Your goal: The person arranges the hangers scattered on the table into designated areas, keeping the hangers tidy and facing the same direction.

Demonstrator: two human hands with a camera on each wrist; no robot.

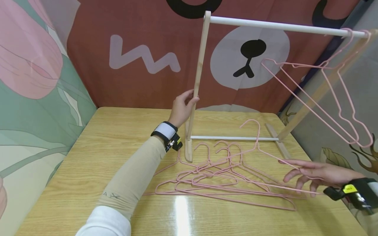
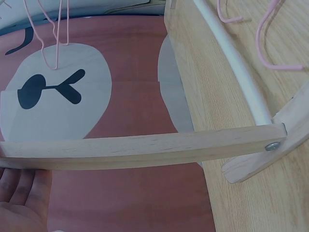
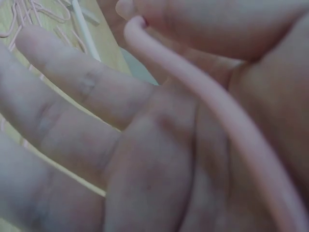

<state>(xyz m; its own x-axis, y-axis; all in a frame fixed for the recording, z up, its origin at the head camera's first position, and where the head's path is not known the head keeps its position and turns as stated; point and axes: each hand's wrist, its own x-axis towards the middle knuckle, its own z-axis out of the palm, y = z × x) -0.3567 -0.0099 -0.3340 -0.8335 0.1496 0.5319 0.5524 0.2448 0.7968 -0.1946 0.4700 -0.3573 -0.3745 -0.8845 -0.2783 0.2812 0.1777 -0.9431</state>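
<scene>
In the head view my left hand (image 1: 181, 110) grips the left wooden post (image 1: 201, 62) of a small garment rack, thumb at the front. Its fingers show partly behind the post (image 2: 145, 147) in the left wrist view. My right hand (image 1: 327, 173) pinches one end of a pink hanger (image 1: 268, 153) between thumb and index finger, the other fingers spread. That hanger tilts over the pile, hook up; its pink bar (image 3: 207, 99) crosses the palm in the right wrist view. Below lies a tangled pile of several pink hangers (image 1: 212, 193).
Two pink hangers (image 1: 339, 113) hang at the right end of the rack's white top rail (image 1: 274, 26). A lower white rail (image 1: 233, 138) joins the wooden feet (image 1: 188, 152) on the table (image 1: 88, 183). Printed cloth (image 1: 133, 88) stands behind.
</scene>
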